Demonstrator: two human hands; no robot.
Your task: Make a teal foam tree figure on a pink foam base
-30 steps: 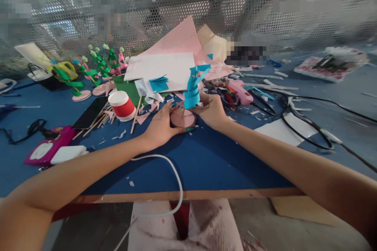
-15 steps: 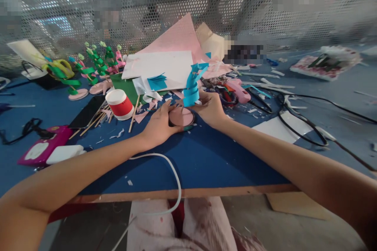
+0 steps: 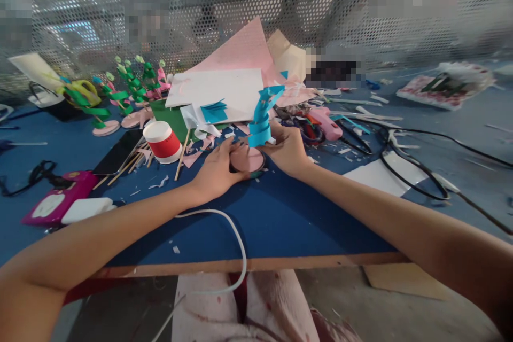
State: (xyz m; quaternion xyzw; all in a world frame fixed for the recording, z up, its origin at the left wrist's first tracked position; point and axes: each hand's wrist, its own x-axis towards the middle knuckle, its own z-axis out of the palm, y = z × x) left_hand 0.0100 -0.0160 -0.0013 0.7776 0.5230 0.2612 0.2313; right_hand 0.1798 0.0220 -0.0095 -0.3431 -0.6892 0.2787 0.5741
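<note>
On the blue table, my left hand (image 3: 218, 171) curls around the edge of a round pink disc (image 3: 247, 161), thumb along its near side and fingers along the far side. My right hand (image 3: 287, 148) is closed on the lower end of a blue paper spiral (image 3: 260, 127), just above and to the right of the disc. The spiral stands nearly upright, with pointed strips at its top. My fingertips hide its base, so whether it touches the disc I cannot tell.
Left of my hands stand a red-and-white cup (image 3: 162, 142), wooden sticks, a phone (image 3: 120, 153) and a purple power strip (image 3: 64, 197). Finished paper plants (image 3: 136, 83) stand behind. A pink glue gun (image 3: 326, 123) and black cables (image 3: 387, 155) lie right. A white cable (image 3: 236, 235) crosses the table edge.
The blue spiral has dipped very slightly towards the disc in my right hand. My left hand keeps its hold on the disc.
</note>
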